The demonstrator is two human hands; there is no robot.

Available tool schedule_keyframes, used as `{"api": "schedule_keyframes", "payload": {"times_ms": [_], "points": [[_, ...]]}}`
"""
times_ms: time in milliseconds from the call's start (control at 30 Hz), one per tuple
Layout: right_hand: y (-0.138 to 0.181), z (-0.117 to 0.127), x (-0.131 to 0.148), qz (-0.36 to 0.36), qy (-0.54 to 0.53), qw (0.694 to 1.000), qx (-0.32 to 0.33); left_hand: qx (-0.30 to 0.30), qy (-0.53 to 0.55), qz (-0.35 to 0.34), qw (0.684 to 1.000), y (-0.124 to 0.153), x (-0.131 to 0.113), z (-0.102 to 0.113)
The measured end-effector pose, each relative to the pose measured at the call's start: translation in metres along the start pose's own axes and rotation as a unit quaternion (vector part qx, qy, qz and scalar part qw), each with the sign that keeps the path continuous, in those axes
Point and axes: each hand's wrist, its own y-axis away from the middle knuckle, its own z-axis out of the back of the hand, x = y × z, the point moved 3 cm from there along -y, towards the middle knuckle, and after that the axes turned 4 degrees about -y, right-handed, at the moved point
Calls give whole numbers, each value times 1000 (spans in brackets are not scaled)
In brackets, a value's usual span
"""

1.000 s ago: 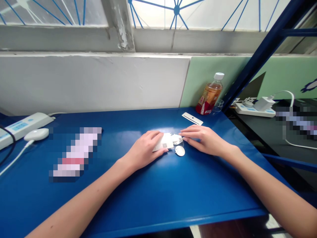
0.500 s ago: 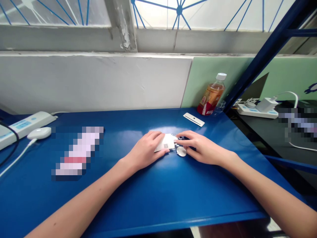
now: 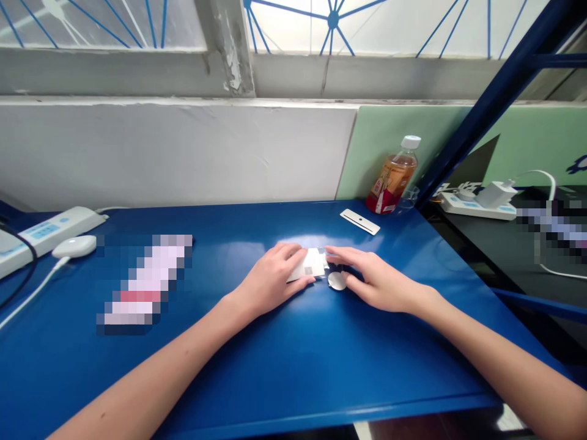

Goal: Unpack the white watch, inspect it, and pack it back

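My left hand grips a small flat white box on the blue desk, with fingers over its far side and thumb along its near edge. A small grey square mark shows on the box, and its right end looks clear or shiny. My right hand is at that end, fingers stretched out and apart from the thumb. Its fingertips are by the clear end; whether they press on it I cannot tell. Near the right thumb tip lies a round white disc. What lies beneath the right fingers is hidden.
The blue desk has a white slotted card and a drink bottle at the back right. A blurred-out flat object lies left, near a white charger and a power strip. A blue post rises at right.
My right fingers have straightened and shifted slightly at the box's right end, showing more of the clear part. The left hand keeps its hold on the box.
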Motion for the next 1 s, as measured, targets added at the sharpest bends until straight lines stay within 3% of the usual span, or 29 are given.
{"api": "schedule_keyframes", "payload": {"times_ms": [267, 467, 633, 733, 833, 1000], "points": [[4, -10, -7, -42, -94, 994, 22, -7, 26, -4, 1000, 1, 0, -2], [1, -6, -7, -59, -93, 994, 18, 50, 3, -12, 999, 0, -1, -4], [-3, 6, -6, -26, 25, 996, -79, 106, -37, -8, 994, 2, 0, -7], [-4, 10, -10, -62, 112, 985, -119, 121, -50, 0, 991, 3, -1, -8], [-3, 9, -12, -95, 64, 987, -109, 124, -53, 1, 991, 3, -1, -8], [-3, 6, -3, -52, -40, 994, -86, 129, -55, 4, 990, 2, -3, -9]]}}
